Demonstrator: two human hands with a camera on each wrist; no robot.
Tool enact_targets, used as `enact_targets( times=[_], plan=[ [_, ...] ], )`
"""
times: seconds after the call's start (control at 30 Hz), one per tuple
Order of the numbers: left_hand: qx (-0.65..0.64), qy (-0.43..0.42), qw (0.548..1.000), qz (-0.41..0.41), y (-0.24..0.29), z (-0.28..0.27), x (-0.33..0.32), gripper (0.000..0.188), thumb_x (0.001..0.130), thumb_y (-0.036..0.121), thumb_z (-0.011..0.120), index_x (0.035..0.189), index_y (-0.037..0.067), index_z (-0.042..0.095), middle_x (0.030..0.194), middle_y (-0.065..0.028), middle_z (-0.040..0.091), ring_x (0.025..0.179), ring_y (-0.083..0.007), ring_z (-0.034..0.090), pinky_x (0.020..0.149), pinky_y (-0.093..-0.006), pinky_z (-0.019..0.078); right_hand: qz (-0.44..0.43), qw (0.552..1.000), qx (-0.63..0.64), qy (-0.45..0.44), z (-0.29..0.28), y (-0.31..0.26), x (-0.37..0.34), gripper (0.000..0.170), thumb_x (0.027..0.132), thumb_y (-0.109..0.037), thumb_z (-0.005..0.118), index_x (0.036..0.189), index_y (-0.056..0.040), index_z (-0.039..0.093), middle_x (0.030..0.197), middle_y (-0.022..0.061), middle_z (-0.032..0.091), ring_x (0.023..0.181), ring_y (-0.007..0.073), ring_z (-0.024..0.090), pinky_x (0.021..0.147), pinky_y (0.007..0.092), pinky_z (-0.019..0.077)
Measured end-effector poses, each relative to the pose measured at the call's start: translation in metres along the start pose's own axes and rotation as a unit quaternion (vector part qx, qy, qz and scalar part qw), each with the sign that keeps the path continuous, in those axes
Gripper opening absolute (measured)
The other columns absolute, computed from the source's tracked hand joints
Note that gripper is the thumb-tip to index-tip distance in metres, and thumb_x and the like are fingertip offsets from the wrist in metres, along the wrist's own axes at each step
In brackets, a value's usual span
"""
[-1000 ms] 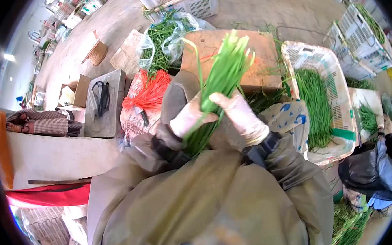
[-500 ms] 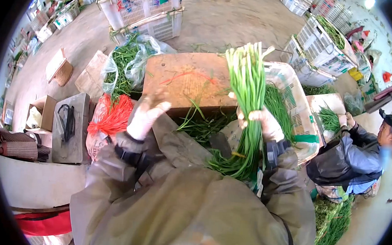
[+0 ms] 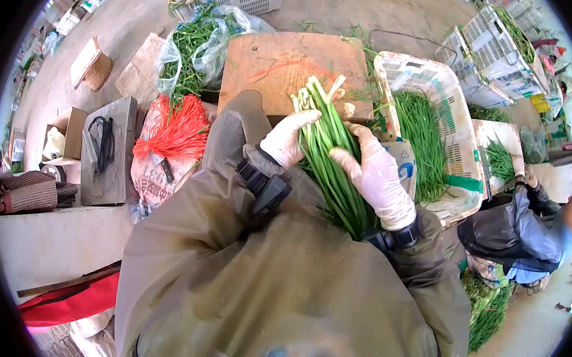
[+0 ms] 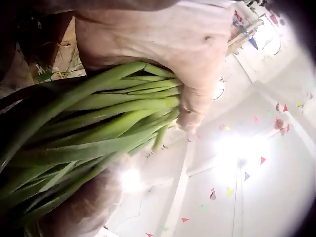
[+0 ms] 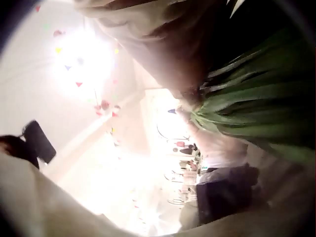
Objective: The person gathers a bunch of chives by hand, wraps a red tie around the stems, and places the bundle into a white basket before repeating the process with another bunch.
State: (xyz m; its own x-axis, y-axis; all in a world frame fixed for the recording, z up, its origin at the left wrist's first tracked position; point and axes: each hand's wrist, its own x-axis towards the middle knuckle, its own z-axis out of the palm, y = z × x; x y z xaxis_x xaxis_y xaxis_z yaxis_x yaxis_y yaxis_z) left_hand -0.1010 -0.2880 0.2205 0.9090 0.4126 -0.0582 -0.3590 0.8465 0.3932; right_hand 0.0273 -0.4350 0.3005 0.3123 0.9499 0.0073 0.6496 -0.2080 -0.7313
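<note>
A bunch of garlic chives lies slanted over the lap, its pale stem ends up and its leaves running down toward the right forearm. My gloved left hand grips it from the left, just under the stem ends. In the left wrist view the thumb of that hand curls along the bunch. My gloved right hand holds the bunch from the right, thumb across the front of the leaves. Farther fingers of both hands are partly hidden behind the chives. The right wrist view shows the leaves in shadow.
A wooden board stands ahead. On its right, a white crate holds more chives. At left are red ties on a sack, greens in a plastic bag and a grey metal box. Another person sits at far right.
Half a second ago the right hand alone held the bunch upright farther right, the left hand open and apart. Now the bunch is lower and tilted, and the left hand grips it too.
</note>
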Motion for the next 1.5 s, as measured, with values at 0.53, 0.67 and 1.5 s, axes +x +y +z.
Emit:
enact_targets(
  times=[0.53, 0.67, 1.5],
  plan=[
    [-0.071, -0.1, 0.992, 0.017, 0.016, -0.053, 0.023, 0.083, 0.073, 0.022, 0.065, 0.146, 0.002, 0.032, 0.121, -0.0174, 0.06, 0.115, -0.0328, 0.056, 0.107, -0.0447, 0.0409, -0.069, 0.986, 0.145, 0.036, 0.015, 0.008, 0.061, 0.03, 0.087, -0.013, 0.07, 0.115, -0.0039, 0.062, 0.1, 0.0069, 0.065, 0.087, 0.014, 0.06, 0.082, 0.0294, 0.0497],
    [-0.081, -0.083, 0.993, 0.0, 0.014, -0.075, 0.023, 0.064, 0.074, 0.019, 0.064, 0.134, 0.001, 0.048, 0.117, -0.0185, 0.064, 0.106, -0.0318, 0.063, 0.098, -0.0442, 0.0489, -0.121, 0.983, -0.137, 0.02, 0.023, -0.014, 0.094, 0.035, 0.082, -0.027, 0.072, 0.108, -0.0042, 0.065, 0.1, 0.0179, 0.066, 0.088, 0.0313, 0.066, 0.082, 0.0388, 0.052],
    [-0.05, -0.159, 0.986, -0.01, 0.01, -0.075, 0.011, 0.074, 0.071, 0.035, 0.067, 0.131, -0.006, 0.049, 0.123, -0.0245, 0.059, 0.113, -0.0397, 0.057, 0.107, -0.0527, 0.0387, -0.072, 0.973, 0.139, -0.17, 0.026, -0.002, 0.16, 0.02, 0.084, -0.016, 0.069, 0.1, -0.0052, 0.07, 0.085, 0.0031, 0.069, 0.083, 0.0116, 0.062, 0.08, 0.028, 0.048]
  ],
)
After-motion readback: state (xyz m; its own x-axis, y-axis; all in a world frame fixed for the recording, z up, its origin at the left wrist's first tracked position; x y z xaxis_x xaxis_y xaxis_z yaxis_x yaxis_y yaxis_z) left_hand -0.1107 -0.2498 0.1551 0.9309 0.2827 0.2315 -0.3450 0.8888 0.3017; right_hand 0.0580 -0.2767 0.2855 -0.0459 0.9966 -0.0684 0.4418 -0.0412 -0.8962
